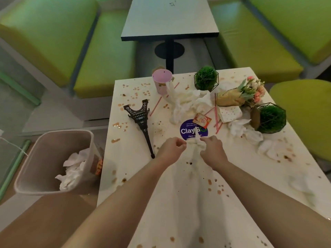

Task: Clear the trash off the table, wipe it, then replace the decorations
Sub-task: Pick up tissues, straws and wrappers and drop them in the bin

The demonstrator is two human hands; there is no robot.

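Note:
My left hand and my right hand meet over the middle of the stained white table. Between them is a crumpled white tissue, which my right hand pinches; my left hand's fingers are curled beside it, and I cannot tell whether they touch it. More crumpled tissues lie behind, with red straws and an orange sachet. A black Eiffel Tower model lies on its side at the left. A pink cup stands at the far edge.
A bin holding tissues stands on the floor left of the table. Two green ball plants, a flower bouquet and a napkin packet crowd the right side. More tissues lie at right. Green benches and another table stand beyond.

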